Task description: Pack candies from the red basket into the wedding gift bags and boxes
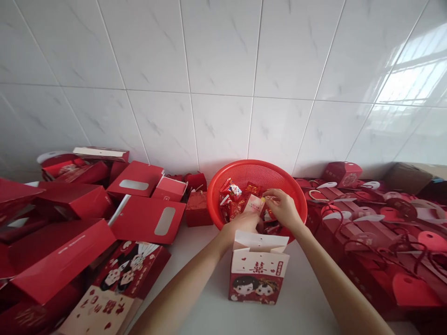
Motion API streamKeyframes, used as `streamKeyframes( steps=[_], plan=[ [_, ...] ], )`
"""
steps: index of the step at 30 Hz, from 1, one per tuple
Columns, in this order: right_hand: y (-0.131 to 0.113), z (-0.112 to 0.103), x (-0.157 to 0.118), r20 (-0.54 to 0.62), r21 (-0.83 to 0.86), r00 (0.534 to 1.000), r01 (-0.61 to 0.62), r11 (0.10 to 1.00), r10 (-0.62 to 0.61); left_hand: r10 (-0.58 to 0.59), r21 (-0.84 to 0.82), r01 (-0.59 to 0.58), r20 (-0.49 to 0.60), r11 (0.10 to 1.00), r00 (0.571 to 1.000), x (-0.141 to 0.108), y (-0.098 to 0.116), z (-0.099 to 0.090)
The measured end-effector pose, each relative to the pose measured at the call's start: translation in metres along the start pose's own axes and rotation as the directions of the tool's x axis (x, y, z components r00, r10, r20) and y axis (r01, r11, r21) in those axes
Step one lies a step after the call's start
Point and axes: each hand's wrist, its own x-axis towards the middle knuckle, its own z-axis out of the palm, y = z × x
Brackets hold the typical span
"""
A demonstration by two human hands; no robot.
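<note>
Pale packet (253,204) shows among wrapped sweets (236,208) within red basket (279,179). Left hand (244,222) and right hand (282,208) adjoin it; cannot tell whether either grips.

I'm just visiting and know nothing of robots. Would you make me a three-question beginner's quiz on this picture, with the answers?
1. True or false: the left hand and the right hand both reach into the red basket.
2. What stands upright between the two forearms, nearer the camera than the basket?
3. Pick one: are the many cord-handled boxes to the left or to the right of the basket?

Key
1. True.
2. An open-topped box printed with two cartoon faces.
3. Right.
</note>
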Motion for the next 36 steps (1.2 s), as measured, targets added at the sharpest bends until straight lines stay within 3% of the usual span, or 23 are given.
streamKeyframes(
  steps=[3,10,14,17,19,23,27,31,36],
  plan=[
    [-0.003,-0.003,0.001,-0.082,0.043,0.996,-0.024,0.999,0.027,0.000,0.121,-0.007,0.061,0.993,0.998,0.004,-0.002,-0.002],
    [-0.010,-0.007,0.001,-0.151,0.099,0.988,-0.024,0.995,0.039,0.066,0.083,-0.061,-0.057,0.995,0.996,0.016,-0.009,-0.004],
    [-0.009,-0.007,0.002,-0.134,0.139,0.988,-0.058,0.989,0.076,0.047,-0.150,-0.090,-0.265,0.985,0.963,0.023,-0.011,-0.009],
    [-0.006,-0.007,0.004,-0.072,0.192,0.990,-0.107,0.976,0.123,-0.035,-0.378,-0.142,-0.425,0.915,0.905,0.028,-0.013,-0.017],
    [-0.006,-0.006,0.005,0.006,0.257,0.991,-0.129,0.958,0.132,-0.114,-0.500,-0.154,-0.465,0.852,0.878,0.030,-0.014,-0.022],
    [-0.012,-0.008,0.004,0.177,0.342,0.980,-0.152,0.927,0.095,-0.163,-0.641,-0.175,-0.431,0.747,0.887,0.031,-0.015,-0.025],
    [-0.018,-0.011,0.002,0.337,0.415,0.938,-0.218,0.883,0.073,-0.142,-0.670,-0.184,-0.402,0.719,0.905,0.032,-0.015,-0.024],
    [-0.015,-0.012,0.003,0.312,0.485,0.942,-0.267,0.833,0.120,-0.165,-0.701,-0.145,-0.355,0.698,0.920,0.034,-0.018,-0.024],
    [-0.008,-0.010,0.005,0.244,0.495,0.948,-0.304,0.814,0.206,-0.147,-0.719,-0.185,-0.373,0.669,0.916,0.036,-0.021,-0.024]
  ],
)
